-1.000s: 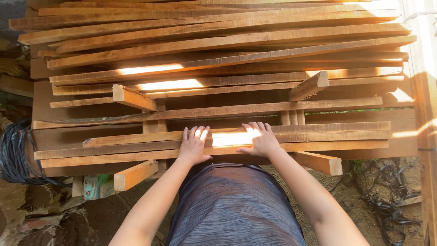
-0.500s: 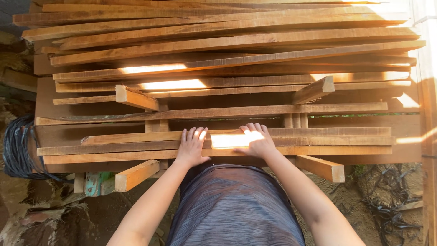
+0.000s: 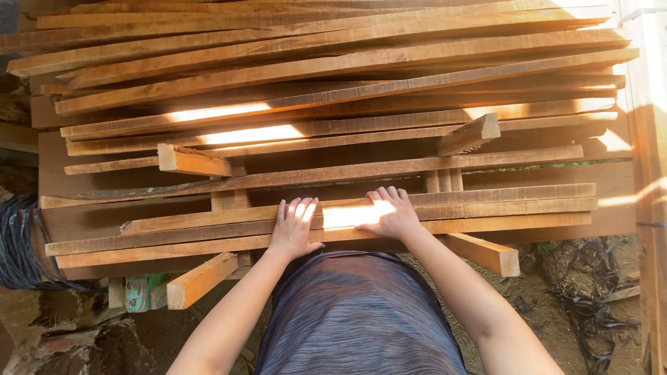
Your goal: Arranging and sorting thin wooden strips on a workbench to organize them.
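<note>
Two hands lie flat, palms down, on the nearest planks of a big stack of sawn timber. The left hand [image 3: 294,226] has its fingers spread apart and pressed on the top face of a long plank [image 3: 486,200] near the front edge of the stack; the right hand [image 3: 393,214] lies just beside it, fingers slightly spread, on the same plank, with a bright patch of sunlight between the two. Neither hand is clamped round anything; both simply rest open on the wood.

That plank runs left to right across the view, its long axis level with the person's body, which stands just behind it in a grey streaked shirt [image 3: 361,319]. Just below it lies a second long plank [image 3: 174,246], parallel and touching.

The rest of the timber stack [image 3: 333,76] holds many more planks, too many and too overlapped to count, nearly all pointing the same left-to-right way, some slightly fanned. Four short blocks lie crosswise: one at upper left [image 3: 191,160], one at upper right [image 3: 471,135], one poking out toward the lower left [image 3: 199,281] and one toward the lower right [image 3: 486,254].

At the left edge sits one coil of black cable [image 3: 17,246]. One small green object [image 3: 142,292] shows under the stack; what it is cannot be told. The bare earth ground [image 3: 577,305] lies below at the right.
</note>
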